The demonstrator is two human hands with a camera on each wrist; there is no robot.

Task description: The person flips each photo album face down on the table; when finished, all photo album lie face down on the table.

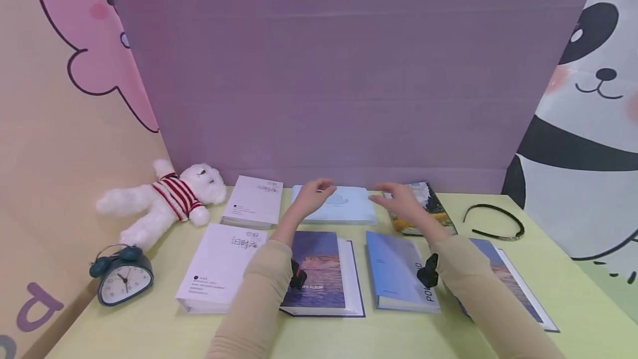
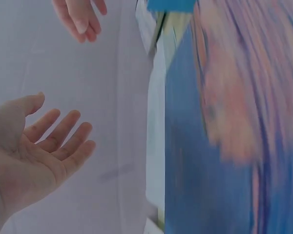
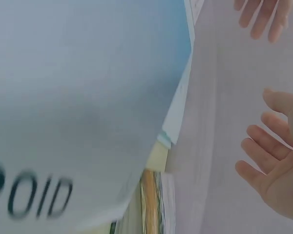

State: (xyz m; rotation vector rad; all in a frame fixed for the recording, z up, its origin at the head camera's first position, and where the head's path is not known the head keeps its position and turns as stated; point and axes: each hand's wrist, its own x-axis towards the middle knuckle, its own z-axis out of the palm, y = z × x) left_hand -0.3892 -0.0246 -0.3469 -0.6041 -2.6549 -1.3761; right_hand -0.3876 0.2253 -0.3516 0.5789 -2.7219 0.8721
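Both hands are raised over the far part of the table, palms toward each other, with nothing between them. My left hand (image 1: 313, 195) has its fingers loosely bent, over the left part of a pale blue book with a whale drawing (image 1: 349, 212). Just past that book's right end is my right hand (image 1: 400, 199), its fingers also relaxed, overlapping a book with a landscape cover (image 1: 430, 212). Below the left forearm lies a photo album (image 1: 319, 278) with a sea-and-rock cover. A blue Polaroid album (image 1: 396, 270) lies beside it, its lettering large in the right wrist view.
At left lie two white books, one far (image 1: 253, 201) and one near (image 1: 216, 270). Beyond them are a white plush bear (image 1: 176, 195) in a striped sweater and a teal alarm clock (image 1: 124, 278). A black headband (image 1: 520, 231) and another album (image 1: 518, 284), partly under the right sleeve, lie at right.
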